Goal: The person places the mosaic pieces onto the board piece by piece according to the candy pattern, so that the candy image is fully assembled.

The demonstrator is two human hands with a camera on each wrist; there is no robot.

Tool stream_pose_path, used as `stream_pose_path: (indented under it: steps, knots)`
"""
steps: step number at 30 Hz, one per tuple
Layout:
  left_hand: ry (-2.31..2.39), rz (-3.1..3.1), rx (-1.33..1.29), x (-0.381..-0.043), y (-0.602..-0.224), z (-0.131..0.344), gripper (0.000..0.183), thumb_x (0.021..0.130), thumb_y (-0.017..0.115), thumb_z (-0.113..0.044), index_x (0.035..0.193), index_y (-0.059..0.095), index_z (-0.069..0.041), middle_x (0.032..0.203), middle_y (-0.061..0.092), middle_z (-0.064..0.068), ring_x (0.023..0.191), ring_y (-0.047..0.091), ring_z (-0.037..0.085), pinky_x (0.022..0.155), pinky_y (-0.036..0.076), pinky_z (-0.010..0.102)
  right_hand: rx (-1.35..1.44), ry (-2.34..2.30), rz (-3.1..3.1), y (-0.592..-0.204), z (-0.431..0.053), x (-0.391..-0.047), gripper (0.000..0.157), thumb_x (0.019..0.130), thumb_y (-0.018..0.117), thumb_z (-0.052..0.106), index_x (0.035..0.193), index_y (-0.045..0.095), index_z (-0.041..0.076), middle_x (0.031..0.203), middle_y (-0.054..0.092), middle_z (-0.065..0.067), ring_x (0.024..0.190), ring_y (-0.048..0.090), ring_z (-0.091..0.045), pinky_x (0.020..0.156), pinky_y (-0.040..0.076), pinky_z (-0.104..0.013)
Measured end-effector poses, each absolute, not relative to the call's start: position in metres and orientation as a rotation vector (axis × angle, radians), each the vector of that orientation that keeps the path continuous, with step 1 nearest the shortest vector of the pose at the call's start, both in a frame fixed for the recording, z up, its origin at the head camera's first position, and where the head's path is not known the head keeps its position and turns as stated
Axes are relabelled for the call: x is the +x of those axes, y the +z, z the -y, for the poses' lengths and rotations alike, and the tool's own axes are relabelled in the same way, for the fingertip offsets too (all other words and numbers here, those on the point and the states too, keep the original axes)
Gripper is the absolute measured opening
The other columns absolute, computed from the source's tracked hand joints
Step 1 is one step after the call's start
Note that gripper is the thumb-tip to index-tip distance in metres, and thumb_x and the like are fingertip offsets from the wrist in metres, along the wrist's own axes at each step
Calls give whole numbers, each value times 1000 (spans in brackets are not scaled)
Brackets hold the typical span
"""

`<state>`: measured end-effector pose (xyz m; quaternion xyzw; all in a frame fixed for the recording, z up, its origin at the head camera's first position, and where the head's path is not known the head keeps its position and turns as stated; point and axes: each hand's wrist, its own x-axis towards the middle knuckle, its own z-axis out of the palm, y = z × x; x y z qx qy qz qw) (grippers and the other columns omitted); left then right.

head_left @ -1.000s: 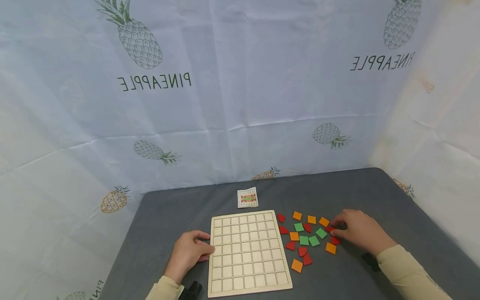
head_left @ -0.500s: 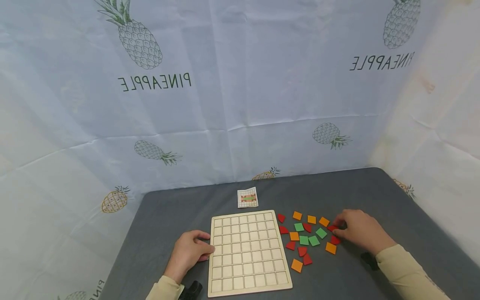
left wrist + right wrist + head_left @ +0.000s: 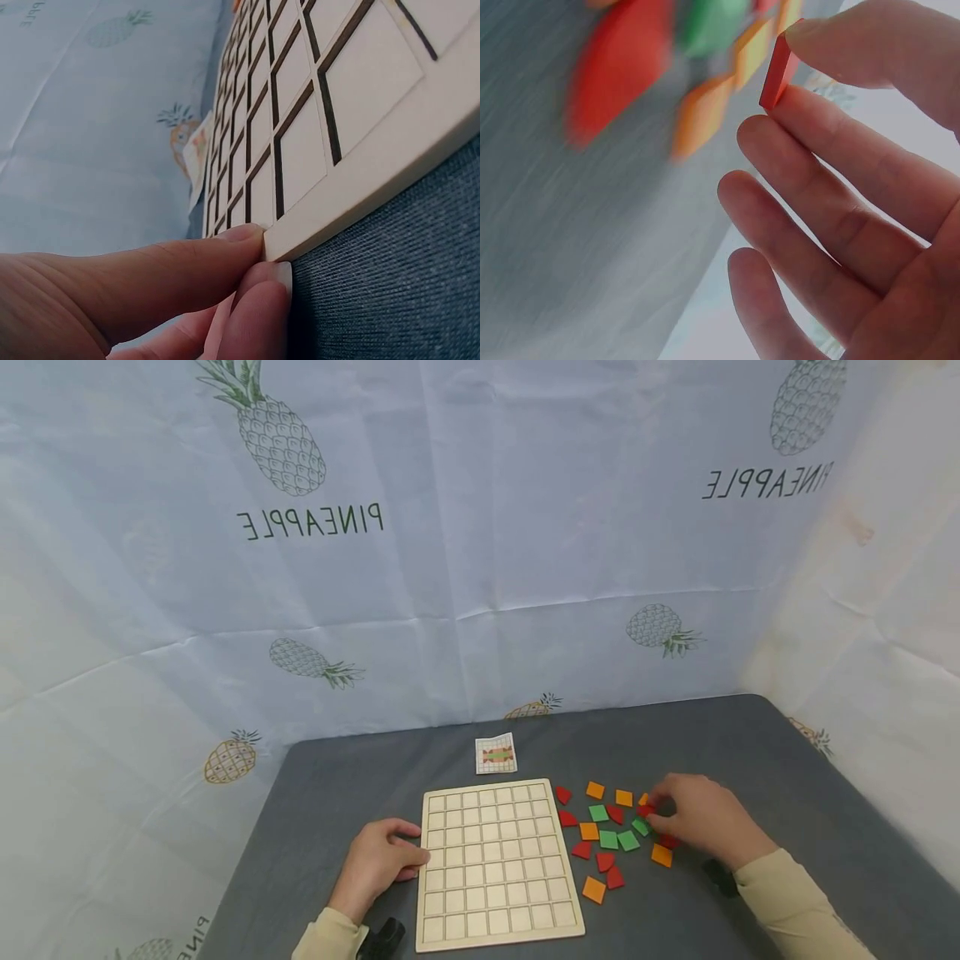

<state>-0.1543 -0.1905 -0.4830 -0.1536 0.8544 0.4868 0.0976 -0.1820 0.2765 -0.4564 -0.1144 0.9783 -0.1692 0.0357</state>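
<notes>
A pale wooden grid board (image 3: 491,870) lies on the dark grey table with bare squares. At its left edge my left hand (image 3: 378,862) pinches the rim between thumb and fingers; the left wrist view shows the thumb on the board's edge (image 3: 330,232). Over the loose pieces on the right, my right hand (image 3: 701,817) holds a red tile (image 3: 781,71) between thumb and index finger. Its other fingers are spread apart. Beneath that hand, a green tile (image 3: 641,827) and an orange tile (image 3: 643,799) are partly covered.
Several red, green and orange tiles, such as an orange square (image 3: 593,890) and a green square (image 3: 627,841), lie scattered right of the board. A small pattern card (image 3: 496,754) lies behind it. A pineapple-print cloth (image 3: 480,552) hangs behind the table (image 3: 360,768).
My right hand has picked up the red tile from the right side of the pile and moved slightly left with it. The left hand stays at the board's edge.
</notes>
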Motion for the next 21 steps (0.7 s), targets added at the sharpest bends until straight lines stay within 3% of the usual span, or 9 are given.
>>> stream_pose_path:
  steps: [9, 21]
  knots:
    - [1470, -2507, -432, -154, -483, 192, 42, 80, 91, -6, 119, 76, 0, 84, 73, 12, 67, 73, 19, 64, 66, 36, -533, -627, -3010, -455, -216, -185, 10, 89, 90, 23, 94, 82, 24, 93, 71, 8, 80, 62, -9, 63, 53, -29]
    - [1466, -2484, -433, -154, -482, 193, 41, 81, 91, -7, 119, 75, -1, 86, 73, 12, 69, 73, 19, 65, 66, 36, -650, -624, -2985, -464, -165, -190, 14, 88, 92, 29, 98, 83, 29, 95, 70, 14, 82, 58, -6, 68, 53, -28]
